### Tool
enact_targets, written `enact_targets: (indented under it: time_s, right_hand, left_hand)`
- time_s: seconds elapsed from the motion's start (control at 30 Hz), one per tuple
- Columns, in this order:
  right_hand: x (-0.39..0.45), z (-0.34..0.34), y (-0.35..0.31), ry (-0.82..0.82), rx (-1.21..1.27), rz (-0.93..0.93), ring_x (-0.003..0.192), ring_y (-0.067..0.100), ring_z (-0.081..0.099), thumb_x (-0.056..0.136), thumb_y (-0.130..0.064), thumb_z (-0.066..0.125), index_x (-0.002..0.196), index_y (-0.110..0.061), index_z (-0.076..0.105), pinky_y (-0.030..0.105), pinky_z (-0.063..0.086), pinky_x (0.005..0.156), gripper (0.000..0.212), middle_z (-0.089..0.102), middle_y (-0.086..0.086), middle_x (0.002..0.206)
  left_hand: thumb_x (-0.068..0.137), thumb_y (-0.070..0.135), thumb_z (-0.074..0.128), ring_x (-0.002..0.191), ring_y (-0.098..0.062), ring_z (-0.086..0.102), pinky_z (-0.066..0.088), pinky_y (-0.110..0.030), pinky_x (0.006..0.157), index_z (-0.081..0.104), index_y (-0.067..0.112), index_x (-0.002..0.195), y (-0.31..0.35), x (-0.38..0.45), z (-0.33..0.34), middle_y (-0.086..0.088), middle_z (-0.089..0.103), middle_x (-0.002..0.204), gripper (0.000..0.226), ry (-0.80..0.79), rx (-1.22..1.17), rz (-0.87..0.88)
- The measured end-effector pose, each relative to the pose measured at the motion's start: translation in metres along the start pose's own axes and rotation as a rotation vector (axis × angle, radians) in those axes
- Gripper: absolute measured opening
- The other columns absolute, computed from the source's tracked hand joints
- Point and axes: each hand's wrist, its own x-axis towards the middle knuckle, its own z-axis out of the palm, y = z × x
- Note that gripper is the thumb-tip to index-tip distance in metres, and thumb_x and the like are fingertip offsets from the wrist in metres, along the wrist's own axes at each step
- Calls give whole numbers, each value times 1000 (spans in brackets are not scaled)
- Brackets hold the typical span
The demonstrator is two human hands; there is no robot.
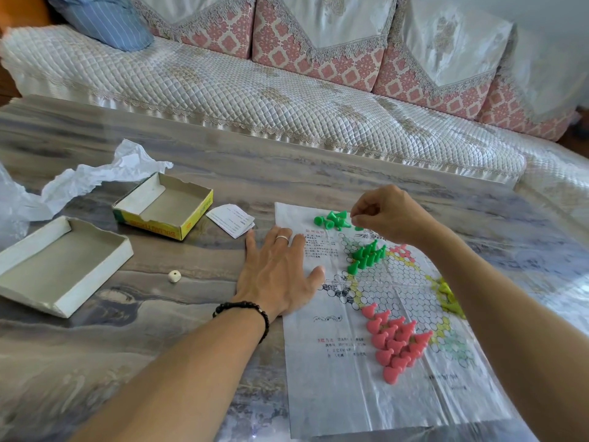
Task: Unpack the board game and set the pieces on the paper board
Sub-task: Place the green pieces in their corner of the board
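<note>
A creased white paper game board (376, 371) lies on a grey marbled table (127, 362). The left hand (277, 275) presses its edge with fingers spread flat; the right hand (387, 218), fingers curled, pinches a small green plastic pawn (359, 228) beside loose green pawns (333, 220).

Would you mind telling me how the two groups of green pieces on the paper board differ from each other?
The far green pieces lie tumbled in a loose heap on the paper board's top margin; the near green pieces stand upright on the printed circles. The right hand pinches at the far heap, while no hand touches the near group. Both are the same green cone shape.
</note>
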Motion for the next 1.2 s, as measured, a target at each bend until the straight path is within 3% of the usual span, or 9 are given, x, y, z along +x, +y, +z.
enact_targets:
  time_s: [0.1,0.2,0.3,0.5,0.63,0.8,0.93,1.07,1.2]
  right_hand:
    - [-7,-2,2,-30,-34,4,59,6,62,83,-6,68,86,-13,74,14,48,53,11,71,-4,74]
    - [-13,-4,2,-77,-46,-3,69,10,69,82,-6,68,88,-15,75,26,59,67,13,72,-7,76]
    - [-15,-5,1,-124,-86,-22,75,11,70,84,-9,68,90,-16,76,32,59,74,13,72,-7,81]
    - [-11,-5,-6,-214,-250,-63,76,6,65,84,-14,69,90,-16,76,20,51,69,9,72,-6,86]
    - [-6,1,-12,-272,-295,-54,75,12,67,85,-15,69,90,-15,76,23,53,69,9,71,-6,83]
    - [-1,6,-13,-313,-345,-16,73,6,65,85,-18,70,93,-16,76,19,50,66,10,74,-3,87]
    - [0,9,-10,-333,-365,6,74,9,67,84,-18,71,92,-18,76,25,55,71,10,74,-2,86]
    - [1,11,-8,-353,-364,9,74,9,68,83,-19,71,93,-18,76,21,53,68,11,75,-3,86]
    - [4,7,-5,-281,-303,-4,81,19,69,89,-19,64,94,-12,75,37,57,79,15,74,2,89]
  left_hand:
    - [89,62,32,142,-20,22,9,-57,113,38,20,138,0,0,0,-5,36,149,65,4,1,0]
    - [89,62,32,142,-20,21,8,-57,114,37,20,138,0,0,-1,-5,35,150,65,-1,-3,1]
    - [90,61,34,143,-20,19,6,-58,114,37,20,139,0,0,-1,-6,33,151,65,-3,-10,2]
    - [89,62,34,141,-19,24,9,-57,114,41,20,134,1,-1,-1,-4,37,147,61,19,2,1]
    - [89,62,34,141,-20,24,10,-58,113,41,20,134,1,-1,-2,-4,37,147,61,19,5,3]
    - [90,61,34,142,-20,23,9,-58,114,40,20,136,1,-1,-2,-4,36,149,62,17,1,-1]
    - [90,61,35,142,-20,22,8,-58,114,39,20,137,0,-1,-2,-4,35,149,63,13,-3,-3]
    - [90,62,34,141,-20,23,9,-58,114,39,20,137,1,0,-2,-3,36,149,63,17,2,0]
    - [90,62,34,141,-20,23,9,-58,114,38,21,138,0,-1,0,-3,35,149,64,21,-6,4]
